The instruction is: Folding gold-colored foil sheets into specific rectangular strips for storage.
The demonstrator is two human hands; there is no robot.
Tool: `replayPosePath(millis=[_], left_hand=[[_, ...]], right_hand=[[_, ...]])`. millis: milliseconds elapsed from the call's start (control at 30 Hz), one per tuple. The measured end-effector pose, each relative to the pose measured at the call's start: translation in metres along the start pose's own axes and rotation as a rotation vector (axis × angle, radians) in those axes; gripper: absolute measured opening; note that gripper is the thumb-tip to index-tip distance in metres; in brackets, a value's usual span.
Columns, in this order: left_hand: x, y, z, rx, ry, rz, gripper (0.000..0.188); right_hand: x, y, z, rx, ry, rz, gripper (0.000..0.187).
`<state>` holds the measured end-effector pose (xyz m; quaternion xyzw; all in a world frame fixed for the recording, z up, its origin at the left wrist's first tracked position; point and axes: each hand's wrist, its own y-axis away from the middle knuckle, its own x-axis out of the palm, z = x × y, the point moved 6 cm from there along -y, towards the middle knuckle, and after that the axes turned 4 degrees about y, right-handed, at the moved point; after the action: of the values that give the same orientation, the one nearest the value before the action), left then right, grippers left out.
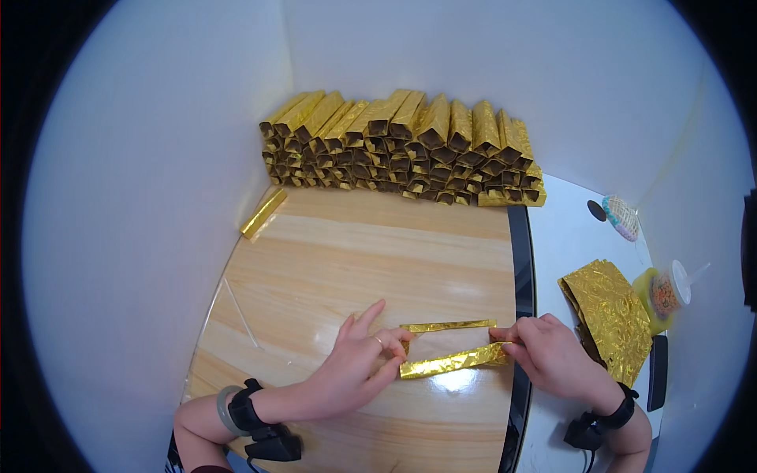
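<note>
Near the front of the wooden table lies a gold foil paper piece (448,363), its two long sides standing apart like an open frame. At its left end my left hand (364,359) grips the foil between thumb and fingers, with the index finger stretched out. My right hand (548,355) pinches the right end, its fingertips closed over the foil. The corners under the fingers of both hands are hidden.
A wide stack of hollow gold paper tubes (394,142) fills the back. One gold roll (264,213) lies at the left edge, near a thin white stick (240,314). At right are gold sheets (607,315), a lidded cup (670,289) and a woven pastel object (620,217).
</note>
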<state>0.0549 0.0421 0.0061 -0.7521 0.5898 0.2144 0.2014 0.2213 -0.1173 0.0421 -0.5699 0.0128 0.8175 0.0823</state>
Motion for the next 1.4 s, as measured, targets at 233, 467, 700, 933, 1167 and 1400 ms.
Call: replayPosePath(millis=[233,467,700,933,1167,1400], left_hand=[[0.001,0.003,-0.008,0.060,-0.115,0.105,0.016],[-0.002,0.005,-0.017,0.335,-0.110,-0.107,0.015],[-0.005,0.002,-0.010,0.161,0.249,-0.157,0.014],[0.001,-0.002,0.004,-0.053,0.238,-0.043,0.016],[0.003,-0.002,0.009,-0.164,0.311,-0.091,0.015],[0.002,-0.007,0.007,-0.273,0.380,-0.124,0.017]], right_hand=[[0.004,0.007,0.002,-0.090,0.093,-0.018,0.017],[0.002,0.006,0.005,-0.103,0.088,-0.057,0.017],[0.001,0.005,0.004,-0.074,0.053,-0.088,0.013],[0.002,0.002,0.002,-0.039,0.077,-0.100,0.011],[0.002,0.001,-0.007,0.001,0.036,-0.085,0.011],[0.005,-0.002,-0.007,0.030,0.004,-0.177,0.011]])
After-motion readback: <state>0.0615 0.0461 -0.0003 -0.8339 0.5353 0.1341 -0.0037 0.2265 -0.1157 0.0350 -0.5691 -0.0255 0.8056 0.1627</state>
